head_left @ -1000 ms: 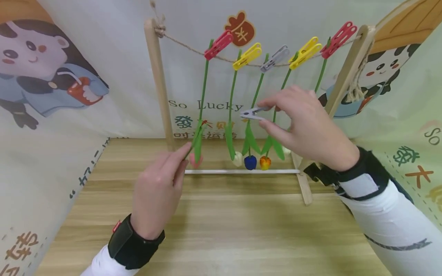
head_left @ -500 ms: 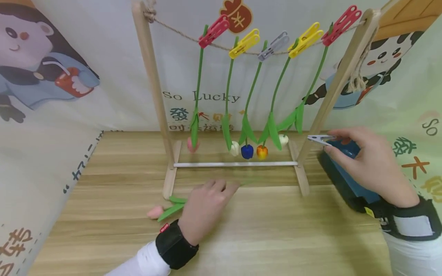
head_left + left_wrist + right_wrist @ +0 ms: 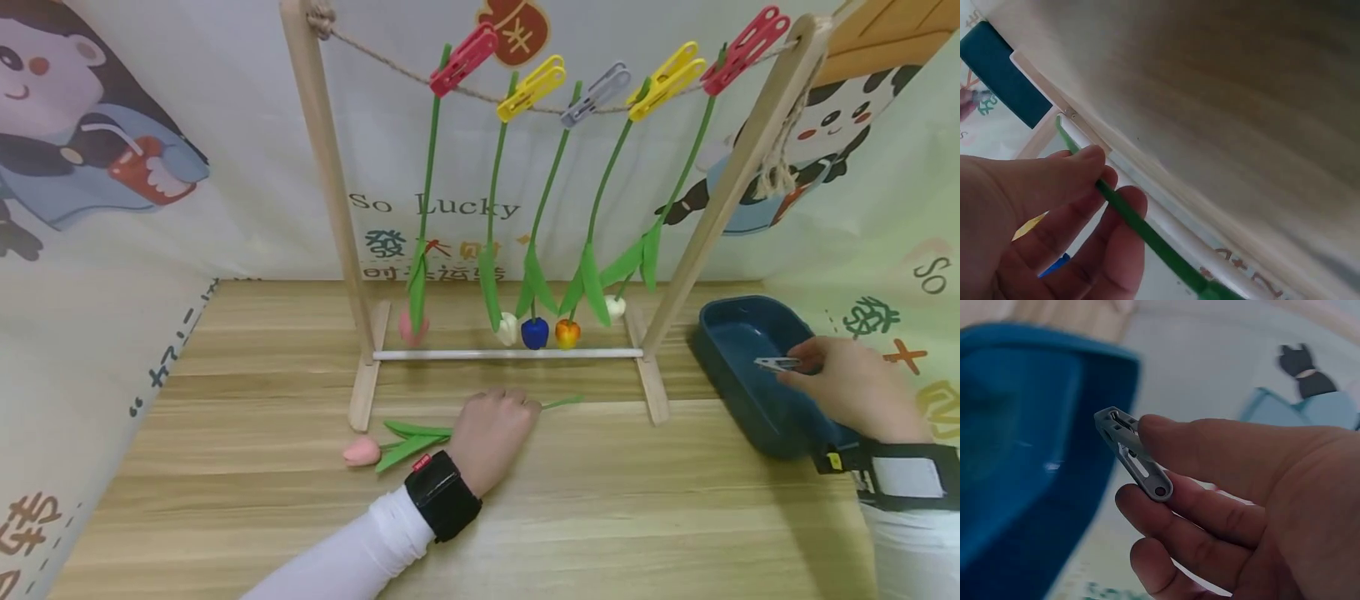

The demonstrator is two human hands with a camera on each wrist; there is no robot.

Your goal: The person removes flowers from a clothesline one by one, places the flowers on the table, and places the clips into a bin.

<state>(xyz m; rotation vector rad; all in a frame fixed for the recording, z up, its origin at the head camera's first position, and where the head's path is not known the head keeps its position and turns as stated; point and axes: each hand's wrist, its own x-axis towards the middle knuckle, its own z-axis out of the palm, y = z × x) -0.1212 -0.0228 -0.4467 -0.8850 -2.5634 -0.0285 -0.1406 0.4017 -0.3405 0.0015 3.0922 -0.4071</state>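
Observation:
My left hand (image 3: 491, 437) is low over the table in front of the rack. It pinches the green stem (image 3: 1150, 236) of an artificial tulip between thumb and fingers. The tulip's pink head (image 3: 362, 451) and leaves point left, and the stem tip sticks out to the right. At the right, my right hand (image 3: 862, 387) is over a dark blue basin (image 3: 742, 342). Between its thumb and fingers it holds a grey clothespin (image 3: 1132, 453), in the right wrist view seen beside the basin's wall. The basin's contents cannot be made out.
A wooden rack (image 3: 330, 183) carries a rope (image 3: 386, 61) and a white lower bar (image 3: 510, 355). Several tulips hang head down from the rope, held by red (image 3: 463, 60), yellow (image 3: 531, 89) and grey clothespins (image 3: 596, 94). Printed cloth (image 3: 247, 142) stands behind.
My left hand has brought the pink tulip from beside the rack's left post down towards the table and rightward. My right hand has carried the grey clothespin right and down, over the basin.

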